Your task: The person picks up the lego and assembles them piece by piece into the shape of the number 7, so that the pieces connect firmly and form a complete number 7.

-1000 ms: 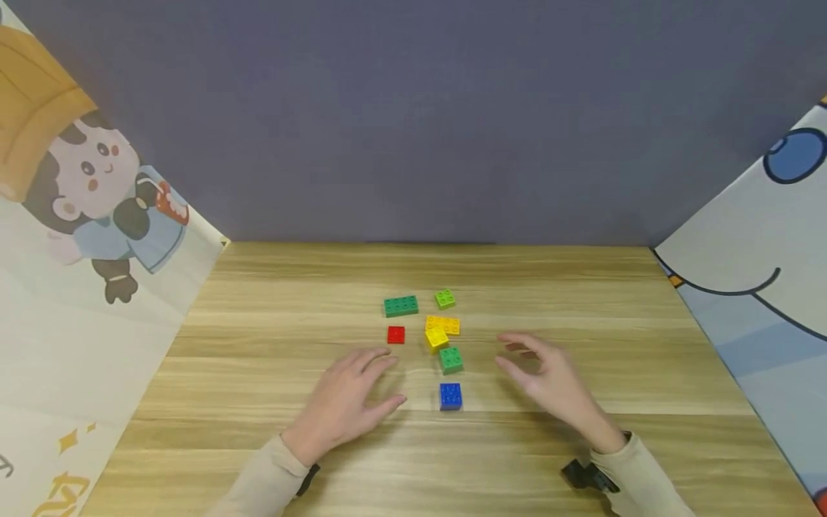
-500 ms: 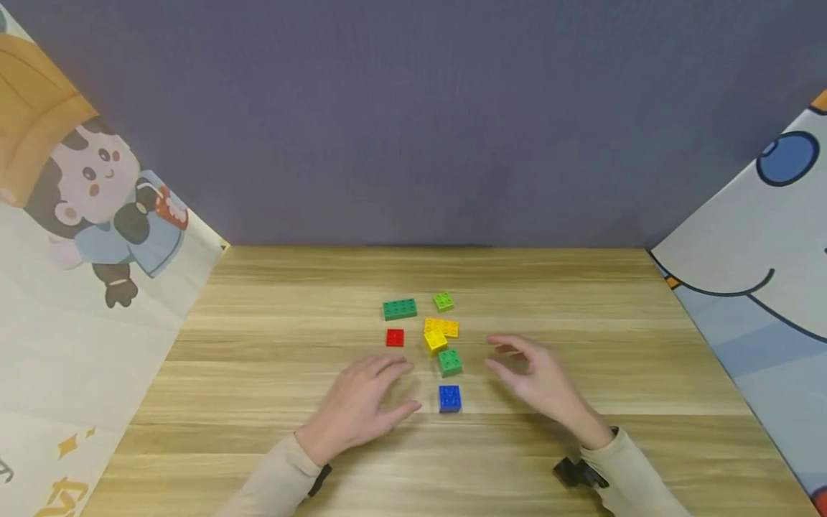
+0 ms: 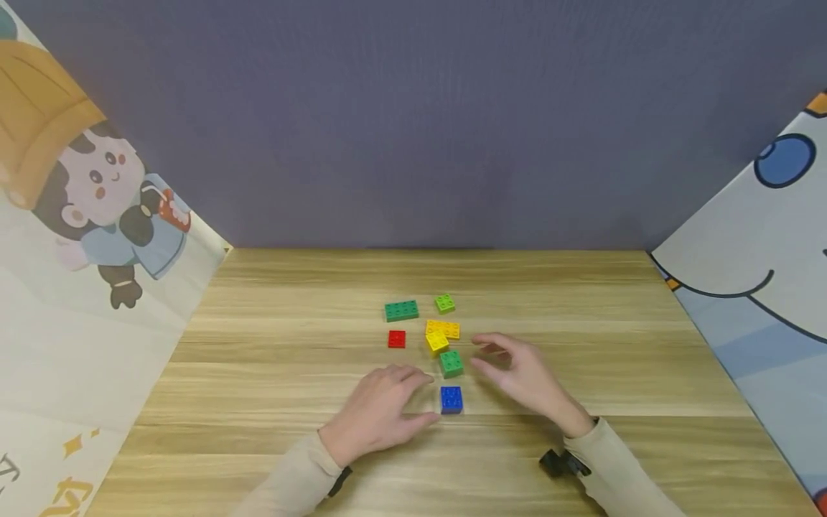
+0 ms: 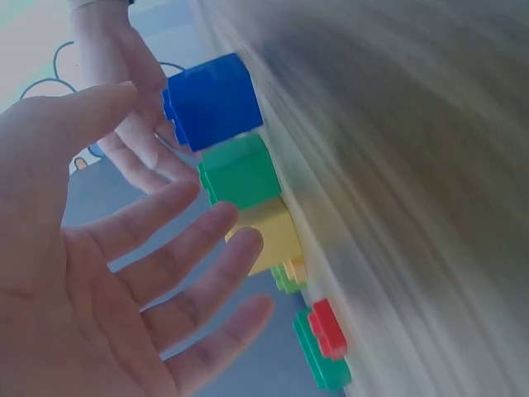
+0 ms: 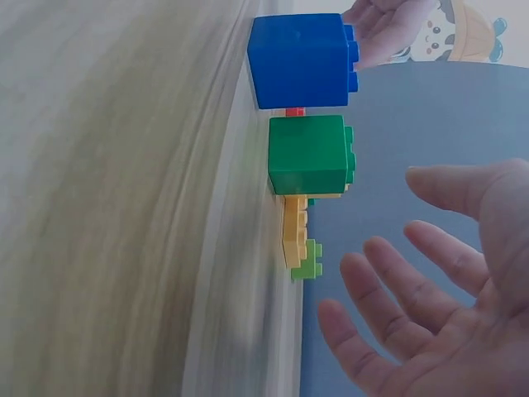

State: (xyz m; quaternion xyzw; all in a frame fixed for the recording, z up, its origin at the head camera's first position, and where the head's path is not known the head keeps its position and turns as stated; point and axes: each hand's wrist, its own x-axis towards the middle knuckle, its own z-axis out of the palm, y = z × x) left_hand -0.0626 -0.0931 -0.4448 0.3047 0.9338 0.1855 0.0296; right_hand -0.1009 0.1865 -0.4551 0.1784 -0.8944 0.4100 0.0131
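Note:
My left hand hovers just left of the blue brick, thumb and fingers spread, holding nothing. To the right of the green brick is my right hand, its fingers relaxed and apart from every brick. Behind the green brick sits a yellow square brick, close against a flat yellow-orange brick; whether they touch I cannot tell. In the left wrist view, the blue brick stands beyond the gap between thumb and fingers. The right wrist view has the green brick near the thumb.
Farther back lie a long dark green brick, a lime brick and a small red brick. All rest on a wooden table. A grey wall rises behind it, with printed panels at both sides.
The left hand has moved right, close to the blue brick. The right hand has moved left toward the green brick. The bricks keep their places on the table.

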